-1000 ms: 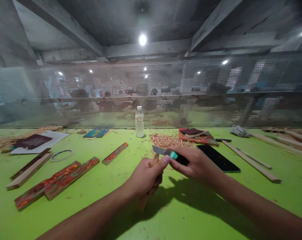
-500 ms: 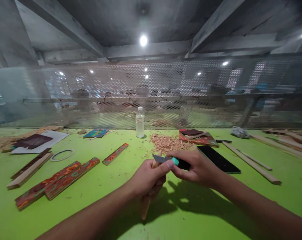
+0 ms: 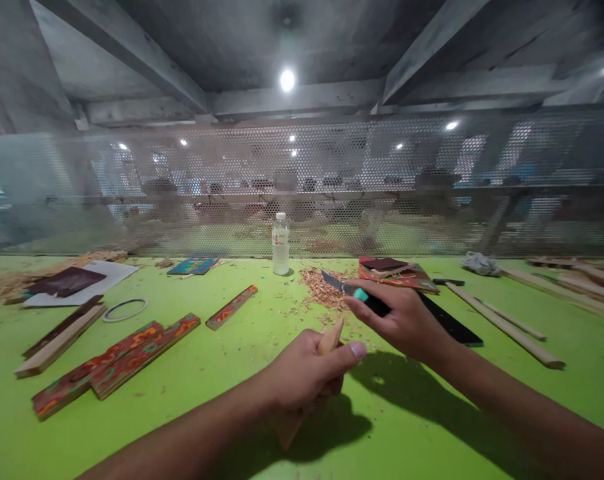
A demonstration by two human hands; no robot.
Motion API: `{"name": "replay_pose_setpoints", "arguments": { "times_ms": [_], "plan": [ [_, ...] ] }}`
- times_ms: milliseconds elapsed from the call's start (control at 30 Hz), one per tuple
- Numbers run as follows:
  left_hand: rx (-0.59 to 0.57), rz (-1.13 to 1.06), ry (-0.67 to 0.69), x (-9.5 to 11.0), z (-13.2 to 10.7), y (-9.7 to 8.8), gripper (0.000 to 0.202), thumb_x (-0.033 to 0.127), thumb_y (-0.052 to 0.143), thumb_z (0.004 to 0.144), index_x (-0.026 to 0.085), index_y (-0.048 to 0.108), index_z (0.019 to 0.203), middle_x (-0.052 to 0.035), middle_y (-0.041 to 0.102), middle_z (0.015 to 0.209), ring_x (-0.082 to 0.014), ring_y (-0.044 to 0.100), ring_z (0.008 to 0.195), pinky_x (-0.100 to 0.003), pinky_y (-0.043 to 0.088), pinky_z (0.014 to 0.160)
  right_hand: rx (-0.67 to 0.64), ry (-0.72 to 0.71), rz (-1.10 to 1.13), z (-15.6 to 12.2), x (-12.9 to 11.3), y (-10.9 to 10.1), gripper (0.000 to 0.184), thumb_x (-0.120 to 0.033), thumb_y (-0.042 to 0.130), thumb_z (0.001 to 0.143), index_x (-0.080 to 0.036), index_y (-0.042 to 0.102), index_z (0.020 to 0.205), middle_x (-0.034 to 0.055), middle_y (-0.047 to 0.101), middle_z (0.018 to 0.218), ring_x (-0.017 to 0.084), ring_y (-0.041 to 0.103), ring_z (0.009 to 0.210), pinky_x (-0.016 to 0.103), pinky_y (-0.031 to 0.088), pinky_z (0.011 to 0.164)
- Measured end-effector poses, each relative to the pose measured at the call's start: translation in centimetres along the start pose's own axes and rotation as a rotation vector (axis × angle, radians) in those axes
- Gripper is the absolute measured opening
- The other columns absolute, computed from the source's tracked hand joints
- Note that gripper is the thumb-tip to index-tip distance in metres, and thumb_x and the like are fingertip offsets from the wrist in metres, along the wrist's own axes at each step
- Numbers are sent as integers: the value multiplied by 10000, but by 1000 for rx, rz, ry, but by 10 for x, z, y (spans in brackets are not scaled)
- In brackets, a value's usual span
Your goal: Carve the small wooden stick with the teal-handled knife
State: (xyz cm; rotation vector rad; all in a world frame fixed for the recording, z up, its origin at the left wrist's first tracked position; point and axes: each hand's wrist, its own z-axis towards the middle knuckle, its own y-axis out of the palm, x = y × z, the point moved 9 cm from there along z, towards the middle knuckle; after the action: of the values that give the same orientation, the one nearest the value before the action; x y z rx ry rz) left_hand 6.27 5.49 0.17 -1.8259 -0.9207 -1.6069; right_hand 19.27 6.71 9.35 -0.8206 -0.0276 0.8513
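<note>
My left hand (image 3: 307, 373) is wrapped round a pale wooden stick (image 3: 331, 339). The stick's upper tip pokes out above the fingers, and its lower end shows beneath them. Ahead and to the right, my right hand (image 3: 397, 317) grips a utility knife (image 3: 377, 303) with a black and turquoise handle. Its grey blade is out and points up and left, apart from the stick. Behind the blade lies a heap of wood shavings (image 3: 322, 287) on the green table (image 3: 222, 363).
A water bottle (image 3: 281, 247) stands before the perforated screen (image 3: 232, 220). Painted wooden strips (image 3: 147, 357) and a white ring (image 3: 125, 310) lie left. On the right are a dark tablet-like slab (image 3: 452, 323), long wooden sticks (image 3: 507, 327) and crumpled grey material (image 3: 481, 264).
My right hand has drawn the knife up and away from the stick, where the blade was against it. My left hand has shifted slightly down and right, still holding the stick.
</note>
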Motion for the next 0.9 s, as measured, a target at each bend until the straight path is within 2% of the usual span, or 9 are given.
{"name": "replay_pose_setpoints", "arguments": {
  "times_ms": [133,300,567,900],
  "plan": [
    [81,-4,12,-2,4,-13,602,699,672,858,235,425,564,89,375,414,-46,260,297,-212,180,286,12,32,-14,3,10,-4,336,-465,567,1009,-174,717,1084,91,798,979,222,748,863,306,549,747],
    [160,-48,48,2,10,-29,583,700,641,873,243,376,626,113,356,448,-40,253,312,-197,183,314,-81,-57,28,2,-8,11,292,-439,565,1001,-197,726,977,49,781,848,177,706,717,275,518,660],
    [92,-35,60,2,10,-19,606,748,699,796,250,398,625,120,363,430,-46,268,292,-198,197,277,-168,-137,78,0,-16,20,267,-406,561,982,-198,726,1015,40,770,821,160,705,704,254,502,646],
    [29,-62,38,-4,10,-15,650,743,684,825,241,360,570,113,330,423,-37,252,284,-179,192,252,-211,-186,113,-1,-22,20,257,-387,571,974,-180,713,1026,22,726,766,130,645,648,224,464,612]
  ]
}}
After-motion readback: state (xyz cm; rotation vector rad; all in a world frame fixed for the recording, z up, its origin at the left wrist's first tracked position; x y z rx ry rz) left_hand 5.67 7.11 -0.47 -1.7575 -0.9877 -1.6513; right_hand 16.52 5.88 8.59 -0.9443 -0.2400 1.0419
